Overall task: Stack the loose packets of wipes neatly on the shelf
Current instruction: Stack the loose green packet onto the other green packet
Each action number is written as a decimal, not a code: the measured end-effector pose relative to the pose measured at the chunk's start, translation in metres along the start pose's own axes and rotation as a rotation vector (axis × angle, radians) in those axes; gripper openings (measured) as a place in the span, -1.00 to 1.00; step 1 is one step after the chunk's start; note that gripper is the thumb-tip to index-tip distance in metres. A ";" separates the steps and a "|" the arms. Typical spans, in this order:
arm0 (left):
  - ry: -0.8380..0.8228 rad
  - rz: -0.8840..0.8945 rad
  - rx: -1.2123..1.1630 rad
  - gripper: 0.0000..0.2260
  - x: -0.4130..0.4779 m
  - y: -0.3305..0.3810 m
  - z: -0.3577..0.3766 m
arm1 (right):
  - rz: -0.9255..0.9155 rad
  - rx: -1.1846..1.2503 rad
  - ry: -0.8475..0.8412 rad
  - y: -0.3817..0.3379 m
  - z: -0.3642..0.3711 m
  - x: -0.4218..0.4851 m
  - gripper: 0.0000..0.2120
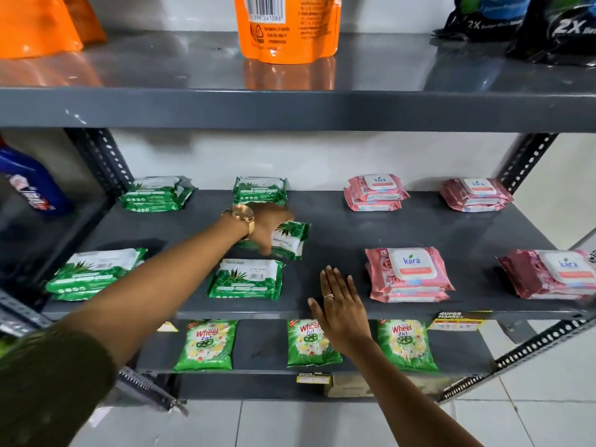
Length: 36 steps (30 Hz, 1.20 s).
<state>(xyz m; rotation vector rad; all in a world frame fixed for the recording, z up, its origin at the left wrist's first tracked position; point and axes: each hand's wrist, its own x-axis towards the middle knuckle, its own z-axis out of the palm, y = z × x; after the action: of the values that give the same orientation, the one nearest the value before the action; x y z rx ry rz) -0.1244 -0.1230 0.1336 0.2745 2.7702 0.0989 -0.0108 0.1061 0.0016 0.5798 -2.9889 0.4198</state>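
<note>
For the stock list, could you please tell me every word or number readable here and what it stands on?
"kara": white lids of the pink wipe packets.
"ORIGAMI": loose green wipe packet under the left hand.
"Wheel 2in1": green detergent pouches, lower shelf.
"2X": black bags, top shelf.
"SUPER MARKET": yellow shelf-edge tag.
Orange pouch barcode digits and fine print: too blurred to read.

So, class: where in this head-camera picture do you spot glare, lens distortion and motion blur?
Head view: glare and orange reflections on the top shelf; wide-angle bending of the right upright; slight motion blur on the left hand gripping a green packet; right hand fairly sharp.
</note>
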 end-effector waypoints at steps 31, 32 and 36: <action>-0.078 0.103 0.359 -0.46 -0.071 -0.008 0.018 | 0.031 -0.033 0.018 0.001 0.009 0.001 -0.37; -0.051 0.084 0.369 -0.47 -0.072 -0.001 0.012 | 0.030 -0.031 0.016 0.001 0.009 0.001 -0.37; -0.021 0.047 0.284 -0.49 -0.076 0.004 0.013 | 0.033 -0.020 0.001 0.002 0.009 0.000 -0.37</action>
<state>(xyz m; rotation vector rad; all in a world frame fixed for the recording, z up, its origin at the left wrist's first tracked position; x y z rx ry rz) -0.0494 -0.1342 0.1472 0.4095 2.7531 -0.2858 -0.0116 0.1054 -0.0076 0.5288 -3.0024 0.3923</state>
